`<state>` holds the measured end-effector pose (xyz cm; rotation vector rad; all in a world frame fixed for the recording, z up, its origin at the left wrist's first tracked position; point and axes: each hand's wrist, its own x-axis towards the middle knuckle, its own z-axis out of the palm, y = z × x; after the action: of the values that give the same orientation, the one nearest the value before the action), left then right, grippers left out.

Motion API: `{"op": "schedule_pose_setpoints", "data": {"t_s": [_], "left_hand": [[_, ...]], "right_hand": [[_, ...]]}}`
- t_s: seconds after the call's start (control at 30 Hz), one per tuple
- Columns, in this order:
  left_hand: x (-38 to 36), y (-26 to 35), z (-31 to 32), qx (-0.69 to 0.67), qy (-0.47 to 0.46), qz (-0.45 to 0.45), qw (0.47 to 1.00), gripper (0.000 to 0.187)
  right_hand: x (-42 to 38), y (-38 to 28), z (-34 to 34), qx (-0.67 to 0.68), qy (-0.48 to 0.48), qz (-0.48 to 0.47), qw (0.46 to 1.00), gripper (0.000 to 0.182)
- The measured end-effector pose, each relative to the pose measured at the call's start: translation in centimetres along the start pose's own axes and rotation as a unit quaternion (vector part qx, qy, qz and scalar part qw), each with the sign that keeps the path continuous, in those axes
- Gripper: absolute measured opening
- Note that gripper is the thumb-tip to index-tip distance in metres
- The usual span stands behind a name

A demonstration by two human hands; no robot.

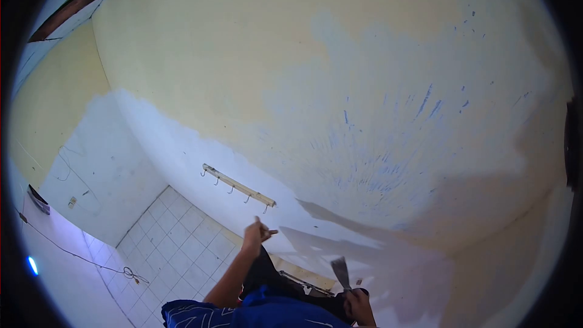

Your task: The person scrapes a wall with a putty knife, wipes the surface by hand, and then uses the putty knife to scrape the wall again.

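My right hand (358,305) grips the handle of a putty knife (341,271), its flat metal blade tilted upward and apart from the wall. Raised in front of my body, my left hand (257,234) holds nothing, with some fingers stretched out and apart. Just above it, a wooden rail with several metal hooks (238,187) is fixed to the wall. The wall (370,85) is cream above and white lower down, with bluish scraped streaks and patches at the right.
White tiled floor (173,240) lies below at the left. A cable (91,261) runs over there, ending in a coil with a plug. A socket (72,202) sits on the left wall. Beneath my legs is a metal-edged support (306,282), partly hidden.
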<state>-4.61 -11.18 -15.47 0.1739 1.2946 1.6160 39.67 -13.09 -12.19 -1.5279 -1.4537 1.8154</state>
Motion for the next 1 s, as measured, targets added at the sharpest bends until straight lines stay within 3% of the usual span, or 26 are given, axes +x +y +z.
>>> {"op": "schedule_pose_setpoints", "data": {"t_s": [0.07, 0.1, 0.13, 0.17, 0.2, 0.23, 0.27, 0.33, 0.43, 0.47, 0.53, 0.77, 0.83, 0.87, 0.93, 1.0], "left_hand": [[-2.1, 3.8, 1.1, 0.122, 0.02, 0.107, 0.987, 0.055], [-1.7, 4.7, 2.2, 0.148, 0.018, 0.221, 0.964, 0.051], [-3.2, 8.2, 4.4, 0.338, 0.051, 0.296, 0.892, 0.039], [-5.0, 11.2, 7.5, 0.346, 0.049, 0.343, 0.872, 0.024], [-5.3, 13.4, 9.3, 0.399, 0.036, 0.461, 0.792, 0.022], [-5.1, 15.6, 11.0, 0.449, 0.023, 0.581, 0.679, 0.036], [-6.4, 18.4, 13.8, 0.446, 0.0, 0.636, 0.63, 0.048], [-8.0, 23.5, 18.6, 0.478, -0.047, 0.702, 0.526, 0.066], [-8.4, 28.6, 24.5, 0.515, -0.023, 0.759, 0.398, 0.08], [-8.4, 30.0, 26.3, 0.514, -0.023, 0.76, 0.397, 0.08], [-8.0, 32.5, 28.9, 0.504, 0.006, 0.8, 0.324, 0.083], [-5.8, 35.0, 30.3, 0.444, 0.043, 0.844, 0.299, 0.079], [-5.2, 35.8, 29.6, 0.42, 0.139, 0.848, 0.29, 0.076], [-4.6, 36.3, 28.9, 0.416, 0.135, 0.85, 0.292, 0.076], [-3.1, 37.3, 27.5, 0.427, 0.199, 0.845, 0.252, 0.077], [-3.6, 37.3, 27.0, 0.359, 0.192, 0.855, 0.32, 0.072]], "right_hand": [[1.2, 7.5, -2.3, -0.159, 0.144, -0.187, 0.959, 0.024], [-0.7, 3.4, -2.5, -0.066, 0.126, -0.094, 0.985, 0.022], [-2.4, -3.6, -2.2, 0.029, 0.106, 0.0, 0.994, 0.021], [-1.7, -5.7, -2.4, 0.013, 0.118, -0.011, 0.993, 0.019], [-1.3, -7.3, -2.7, -0.004, 0.13, -0.022, 0.991, 0.017], [-0.4, -8.5, -2.7, -0.002, 0.142, -0.053, 0.988, 0.017], [0.4, -9.8, -2.6, -0.001, 0.154, -0.086, 0.984, 0.018], [1.0, -13.4, -1.5, 0.025, 0.13, -0.09, 0.987, 0.017], [1.3, -15.9, 0.4, 0.035, 0.08, -0.107, 0.99, 0.017], [1.5, -16.1, 1.1, 0.021, 0.053, -0.116, 0.992, 0.018], [2.1, -15.2, 2.5, -0.004, 0.041, -0.147, 0.988, 0.017], [0.9, -13.6, 3.9, 0.048, 0.008, -0.078, 0.996, 0.018], [0.7, -13.1, 3.4, 0.062, 0.012, -0.062, 0.996, 0.018], [0.7, -12.8, 3.0, 0.057, 0.022, -0.063, 0.996, 0.019], [0.6, -12.7, 2.2, 0.058, 0.045, -0.064, 0.995, 0.019], [0.3, -13.2, 1.7, 0.073, 0.067, -0.071, 0.993, 0.019]]}}
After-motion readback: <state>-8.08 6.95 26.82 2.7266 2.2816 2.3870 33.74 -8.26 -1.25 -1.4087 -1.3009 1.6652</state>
